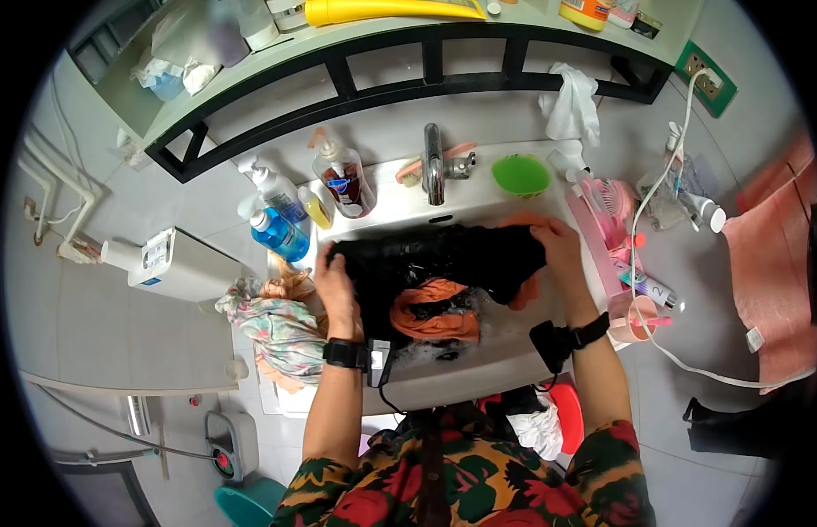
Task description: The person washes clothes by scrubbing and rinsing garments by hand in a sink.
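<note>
Where left hand (335,279) and right hand (560,253) each have a closed grip at opposite ends: black cloth (417,250), one, spread across the white sink (514,362); orange cloth (461,328), crumpled, beside suds (417,352) in the same sink.

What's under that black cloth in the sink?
Orange cloth and suds show at its near edge, and more orange fabric sticks out near the right hand. Whatever lies directly beneath the black cloth is covered.

Room lies over black cloth (439,253); faucet (434,167) blocks behind.
</note>
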Demonstrator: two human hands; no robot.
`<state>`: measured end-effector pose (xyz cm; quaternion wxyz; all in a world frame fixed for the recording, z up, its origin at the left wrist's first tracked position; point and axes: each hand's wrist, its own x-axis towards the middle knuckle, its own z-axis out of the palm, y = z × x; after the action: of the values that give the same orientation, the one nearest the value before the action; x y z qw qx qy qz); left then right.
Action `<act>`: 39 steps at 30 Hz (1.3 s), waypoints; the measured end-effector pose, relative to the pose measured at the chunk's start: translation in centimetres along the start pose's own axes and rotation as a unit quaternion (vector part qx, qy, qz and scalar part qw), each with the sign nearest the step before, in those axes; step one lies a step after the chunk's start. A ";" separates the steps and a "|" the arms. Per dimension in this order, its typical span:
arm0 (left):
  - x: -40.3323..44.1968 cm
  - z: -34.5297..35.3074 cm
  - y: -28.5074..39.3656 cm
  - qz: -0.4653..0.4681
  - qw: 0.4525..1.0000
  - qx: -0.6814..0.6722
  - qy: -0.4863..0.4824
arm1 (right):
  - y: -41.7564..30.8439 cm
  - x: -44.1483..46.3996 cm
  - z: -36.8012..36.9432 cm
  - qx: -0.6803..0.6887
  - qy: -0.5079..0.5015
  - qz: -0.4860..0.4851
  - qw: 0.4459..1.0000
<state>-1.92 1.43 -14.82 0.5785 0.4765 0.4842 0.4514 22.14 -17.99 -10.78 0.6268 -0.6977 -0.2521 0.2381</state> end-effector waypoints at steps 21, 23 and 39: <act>1.9 3.9 -9.3 -0.066 0.692 0.642 -0.324 | 14.1 2.2 12.4 -0.528 -0.356 0.029 0.770; 2.7 4.5 -8.9 -0.120 0.670 0.645 -0.348 | 17.8 3.8 13.0 -0.528 -0.378 0.047 0.759; -1.9 2.9 -2.4 0.070 0.966 0.091 -0.231 | 11.7 0.9 12.4 -0.361 -0.205 -0.084 0.906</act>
<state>0.86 -1.14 -16.75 0.5955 0.6513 0.3421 0.3228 15.43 -9.03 -23.65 0.2842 -0.7886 -0.5012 0.2148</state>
